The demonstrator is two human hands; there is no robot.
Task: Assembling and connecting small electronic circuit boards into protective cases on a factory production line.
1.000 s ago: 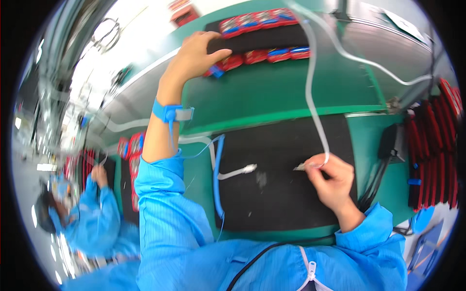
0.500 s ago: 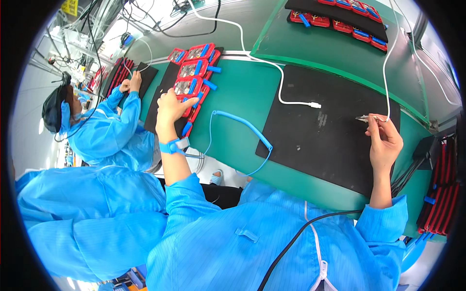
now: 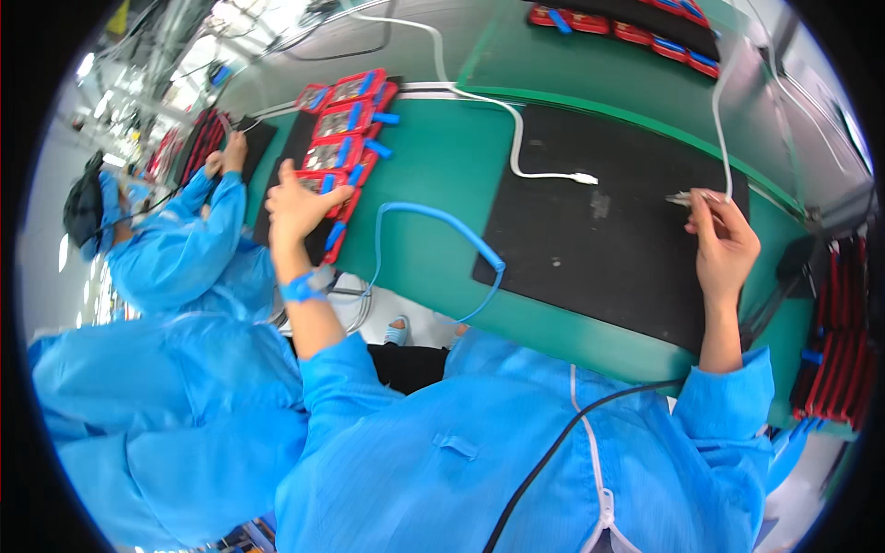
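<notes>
My left hand (image 3: 300,210) is open above the near end of a row of red trays (image 3: 324,157). Its thumb and fingers are spread apart, and nothing shows between them. The trays have blue tabs and small metallic parts inside; the hand hides part of the nearest ones. A blue wrist strap (image 3: 304,287) with a coiled blue cord (image 3: 442,219) circles my left wrist. Above the right side of a black mat (image 3: 590,258), my right hand (image 3: 725,241) pinches a slim metal-tipped tool (image 3: 680,198), its tip toward the left. A white cable (image 3: 723,129) runs down to these fingers.
A loose white cable with a plug (image 3: 583,178) lies on the mat. Beyond a green-edged clear panel (image 3: 599,110) sit more red trays (image 3: 631,32). Stacked red and black trays (image 3: 834,369) stand at far right. A co-worker in blue (image 3: 184,249) works at left.
The whole view has shifted, so the bench appears further left and higher. My left fingers have spread and straightened beside the trays. My right hand keeps its pinch on the tool.
</notes>
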